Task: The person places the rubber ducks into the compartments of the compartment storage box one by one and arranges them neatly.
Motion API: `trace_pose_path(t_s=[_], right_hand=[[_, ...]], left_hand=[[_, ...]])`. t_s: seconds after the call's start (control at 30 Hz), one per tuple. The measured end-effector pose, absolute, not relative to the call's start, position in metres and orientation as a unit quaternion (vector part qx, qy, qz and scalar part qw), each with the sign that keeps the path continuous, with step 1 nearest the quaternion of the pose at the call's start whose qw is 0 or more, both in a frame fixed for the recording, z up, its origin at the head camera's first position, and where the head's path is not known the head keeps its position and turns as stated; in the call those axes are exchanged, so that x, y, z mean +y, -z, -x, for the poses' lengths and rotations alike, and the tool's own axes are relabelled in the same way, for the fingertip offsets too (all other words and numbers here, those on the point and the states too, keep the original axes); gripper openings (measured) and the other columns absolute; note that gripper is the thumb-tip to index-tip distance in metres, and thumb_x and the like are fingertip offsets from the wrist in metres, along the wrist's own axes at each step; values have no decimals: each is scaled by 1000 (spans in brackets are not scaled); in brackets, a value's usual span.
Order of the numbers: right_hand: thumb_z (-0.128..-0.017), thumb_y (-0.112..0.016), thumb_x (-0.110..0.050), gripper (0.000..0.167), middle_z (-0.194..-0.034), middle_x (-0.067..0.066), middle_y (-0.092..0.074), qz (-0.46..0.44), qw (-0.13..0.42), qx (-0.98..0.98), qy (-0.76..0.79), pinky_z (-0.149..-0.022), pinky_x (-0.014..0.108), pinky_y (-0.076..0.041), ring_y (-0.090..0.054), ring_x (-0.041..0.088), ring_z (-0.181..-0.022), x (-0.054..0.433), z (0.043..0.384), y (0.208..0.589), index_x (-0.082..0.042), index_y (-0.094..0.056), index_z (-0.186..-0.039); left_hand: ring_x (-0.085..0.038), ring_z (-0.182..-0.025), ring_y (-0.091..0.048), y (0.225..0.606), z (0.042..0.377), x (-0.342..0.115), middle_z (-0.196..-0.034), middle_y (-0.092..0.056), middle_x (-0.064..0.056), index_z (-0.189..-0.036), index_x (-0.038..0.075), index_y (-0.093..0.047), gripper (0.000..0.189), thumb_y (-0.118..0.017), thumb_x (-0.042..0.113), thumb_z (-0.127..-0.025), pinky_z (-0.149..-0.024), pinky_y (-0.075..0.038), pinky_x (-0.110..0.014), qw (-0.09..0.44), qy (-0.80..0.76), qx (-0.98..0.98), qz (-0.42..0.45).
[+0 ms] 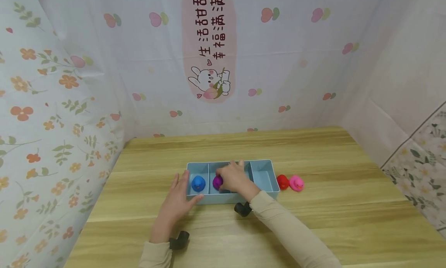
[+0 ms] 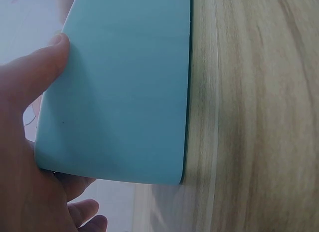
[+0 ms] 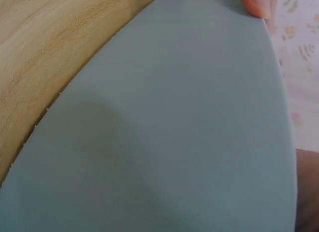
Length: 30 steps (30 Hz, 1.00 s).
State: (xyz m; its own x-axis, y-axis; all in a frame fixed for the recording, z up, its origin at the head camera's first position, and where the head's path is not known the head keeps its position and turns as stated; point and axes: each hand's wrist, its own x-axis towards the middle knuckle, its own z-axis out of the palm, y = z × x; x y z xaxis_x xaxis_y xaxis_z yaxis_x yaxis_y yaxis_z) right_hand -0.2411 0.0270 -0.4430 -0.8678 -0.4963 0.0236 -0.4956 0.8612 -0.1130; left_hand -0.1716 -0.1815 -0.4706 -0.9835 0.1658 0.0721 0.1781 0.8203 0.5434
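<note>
A light-blue box [image 1: 213, 198] with a row of compartments stands on the wooden table. A blue rubber duck [image 1: 198, 183] sits in its leftmost compartment. My left hand [image 1: 175, 200] holds the box's left front corner, thumb at the front rim and fingers along the left end; the left wrist view shows the thumb [image 2: 47, 62] against the wall. In the second compartment, my right hand [image 1: 236, 177] pinches a purple rubber duck [image 1: 217, 182] between thumb and fingers. This hand and its wrist cover much of the third compartment. The box's front wall [image 3: 164, 117] fills the right wrist view.
Just right of the box, a red rubber duck [image 1: 283, 181] and a pink rubber duck [image 1: 297, 183] sit side by side on the table [image 1: 334, 221]. Printed cloth [image 1: 296, 66] hangs behind the table and at both sides. Each wrist bears a black camera mount [image 1: 179, 240].
</note>
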Motion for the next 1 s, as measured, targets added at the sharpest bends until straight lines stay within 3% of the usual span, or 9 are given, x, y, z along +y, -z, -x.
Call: trace_pose_path(t_s=[0.17, 0.43, 0.67, 1.0], right_hand=[[-67, -85, -44, 38, -86, -7, -71, 253, 13, 965, 72, -70, 38, -25, -49, 20, -82, 32, 239, 438, -24, -72, -96], [-73, -83, -33, 29, -97, -2, -74, 268, -7, 950, 163, -73, 44, -24, -49, 19, -83, 50, 235, 423, -18, -75, -96], [-76, -80, -31, 25, -101, -7, -73, 258, -26, 942, 212, -76, 44, -23, -61, 22, -101, 70, 234, 415, -21, -76, -98], [-78, -79, -30, 26, -108, -6, -72, 229, -17, 936, 267, -80, 45, -18, -58, 22, -107, 102, 235, 403, -21, -76, -102]], left_hand=[[-42, -146, -7, 470, 172, -180, -156, -26, -18, -152, 2, -16, 96, -62, 54, -86, -109, -26, -62, 10, 286, -954, 92], [-42, -146, -8, 472, 171, -179, -156, -25, -18, -152, 2, -16, 96, -60, 56, -87, -109, -25, -62, 12, 281, -955, 94], [-42, -146, -7, 470, 169, -179, -156, -24, -18, -152, 2, -15, 98, -59, 58, -86, -110, -23, -62, 5, 282, -955, 93], [-43, -145, -9, 471, 169, -179, -156, -24, -18, -152, 2, -16, 97, -61, 57, -86, -110, -24, -62, 16, 281, -955, 92]])
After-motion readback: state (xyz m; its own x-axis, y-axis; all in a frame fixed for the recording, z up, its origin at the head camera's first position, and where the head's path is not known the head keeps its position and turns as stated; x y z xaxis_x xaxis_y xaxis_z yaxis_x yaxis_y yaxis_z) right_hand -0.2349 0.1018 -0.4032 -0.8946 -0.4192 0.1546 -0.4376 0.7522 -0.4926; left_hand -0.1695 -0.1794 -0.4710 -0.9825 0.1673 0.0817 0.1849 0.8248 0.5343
